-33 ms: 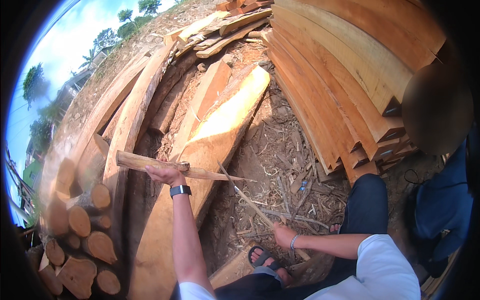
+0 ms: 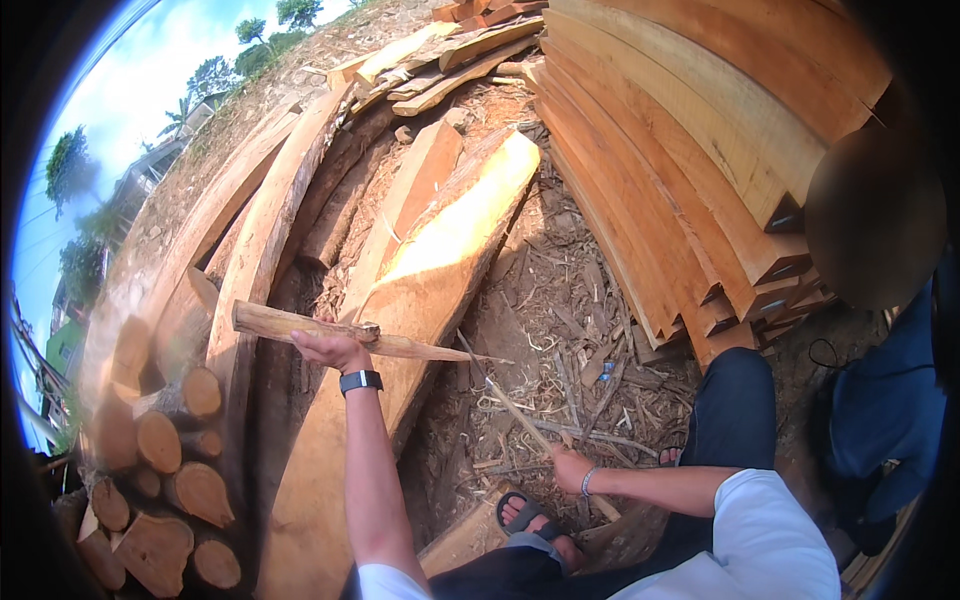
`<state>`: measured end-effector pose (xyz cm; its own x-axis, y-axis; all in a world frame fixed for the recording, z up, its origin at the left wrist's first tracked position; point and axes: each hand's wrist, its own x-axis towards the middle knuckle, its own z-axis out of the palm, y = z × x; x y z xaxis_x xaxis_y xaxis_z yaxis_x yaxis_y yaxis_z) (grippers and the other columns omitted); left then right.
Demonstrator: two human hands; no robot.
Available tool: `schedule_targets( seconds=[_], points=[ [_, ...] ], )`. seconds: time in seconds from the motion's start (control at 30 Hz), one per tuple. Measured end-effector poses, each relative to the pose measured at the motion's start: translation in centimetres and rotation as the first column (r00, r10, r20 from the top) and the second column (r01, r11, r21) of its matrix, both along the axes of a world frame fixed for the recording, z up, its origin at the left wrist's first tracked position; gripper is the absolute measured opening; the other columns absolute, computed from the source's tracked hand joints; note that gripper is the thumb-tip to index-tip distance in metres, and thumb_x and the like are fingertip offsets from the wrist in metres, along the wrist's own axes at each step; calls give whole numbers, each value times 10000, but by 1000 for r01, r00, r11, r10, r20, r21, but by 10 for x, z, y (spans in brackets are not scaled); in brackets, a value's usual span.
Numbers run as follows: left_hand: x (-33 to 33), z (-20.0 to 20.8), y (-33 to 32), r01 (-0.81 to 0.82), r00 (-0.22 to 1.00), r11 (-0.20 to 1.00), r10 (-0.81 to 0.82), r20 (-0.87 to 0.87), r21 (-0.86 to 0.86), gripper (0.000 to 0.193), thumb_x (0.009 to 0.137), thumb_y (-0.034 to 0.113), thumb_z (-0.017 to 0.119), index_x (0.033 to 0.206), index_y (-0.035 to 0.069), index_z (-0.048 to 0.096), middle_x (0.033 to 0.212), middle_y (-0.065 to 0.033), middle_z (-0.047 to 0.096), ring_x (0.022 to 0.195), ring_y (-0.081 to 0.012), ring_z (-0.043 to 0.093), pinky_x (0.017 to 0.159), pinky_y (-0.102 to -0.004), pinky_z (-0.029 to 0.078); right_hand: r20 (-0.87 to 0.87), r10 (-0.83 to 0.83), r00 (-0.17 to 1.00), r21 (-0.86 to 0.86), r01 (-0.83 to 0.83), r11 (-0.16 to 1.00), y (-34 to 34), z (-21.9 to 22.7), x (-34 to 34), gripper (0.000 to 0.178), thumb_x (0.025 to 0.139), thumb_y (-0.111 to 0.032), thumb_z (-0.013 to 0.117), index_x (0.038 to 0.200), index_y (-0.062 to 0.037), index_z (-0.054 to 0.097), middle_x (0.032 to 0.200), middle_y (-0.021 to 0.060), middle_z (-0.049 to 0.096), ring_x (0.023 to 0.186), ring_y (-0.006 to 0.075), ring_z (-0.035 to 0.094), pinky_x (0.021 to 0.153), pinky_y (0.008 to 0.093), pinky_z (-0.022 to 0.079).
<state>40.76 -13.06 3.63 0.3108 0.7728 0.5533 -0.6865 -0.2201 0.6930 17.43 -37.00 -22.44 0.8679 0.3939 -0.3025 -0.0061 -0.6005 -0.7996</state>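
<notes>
My left hand [image 2: 335, 352] is closed round a wooden stake [image 2: 420, 348], held level above a thick sawn plank. The stake is blunt at its left end, has a knot near the middle, and tapers to a thin point on the right. Lower and to the right, my right hand [image 2: 572, 470] grips a long slim tool [image 2: 515, 412]. It has a pale length near the hand and a dark narrow end, which crosses or passes close to the stake's tapered part. I cannot tell whether it is a blade or a stick.
The broad plank [image 2: 400, 330] slopes under my left arm. Cut logs [image 2: 190, 490] are stacked at the left, and squared beams [image 2: 640, 200] at the right. Wood chips [image 2: 560, 320] cover the ground. My sandalled foot [image 2: 535, 525] is below; another person's blue clothing [image 2: 885, 400] shows at far right.
The dark end of the slim tool has shifted a little to the right along the stake, and my right hand has moved slightly with it. My left hand and the stake stay still.
</notes>
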Motion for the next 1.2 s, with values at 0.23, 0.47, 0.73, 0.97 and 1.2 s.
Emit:
schedule_targets(
  seconds=[0.23, 0.47, 0.73, 0.97, 1.2],
  points=[
    [1, -6, 7, 15, 999, 999, -13, -33, 51, 551, 980, 480, 320, 1034, -50, 465, 855, -148, 525, 738, -217, 525, 699, -339, 469, 10, 17, 1000, -16, -17, 1000, -3, 13, 0, 297, 796, -39, 507, 1034, 110, 413, 771, 322, 620, 792, 472, 634, 678, 509, 515],
    [4, -7, 5, 56, 998, 998, -55, -27, 39, 549, 981, 480, 318, 1021, -50, 455, 860, -144, 521, 745, -214, 525, 709, -341, 475, 24, 14, 1000, -26, -13, 1000, 5, -9, 2, 326, 803, -46, 499, 1050, 136, 388, 775, 319, 624, 765, 467, 636, 662, 508, 513],
    [3, -7, 11, 41, 998, 999, -40, -44, 29, 600, 979, 491, 314, 1100, -81, 447, 869, -164, 527, 743, -215, 531, 711, -337, 491, -100, 34, 994, -100, -44, 994, -4, -10, 6, 384, 755, -23, 610, 1047, 122, 408, 875, 325, 626, 860, 429, 647, 703, 462, 523],
    [-1, -1, 7, -13, 999, 1000, 12, -33, -16, 595, 954, 529, 329, 1042, -42, 470, 816, -141, 515, 721, -223, 504, 688, -355, 449, -134, 37, 990, -78, -48, 996, -15, -13, 12, 349, 766, -11, 567, 1037, 135, 402, 871, 349, 611, 867, 454, 635, 712, 476, 514],
    [3, -2, 9, -29, 999, 1000, 29, -22, -1, 559, 971, 493, 321, 1028, -43, 470, 818, -138, 515, 734, -220, 508, 685, -349, 451, 24, 31, 999, -54, -30, 998, -6, -35, 15, 389, 761, -6, 548, 1085, 141, 393, 900, 351, 612, 878, 471, 626, 746, 482, 518]
  ],
)
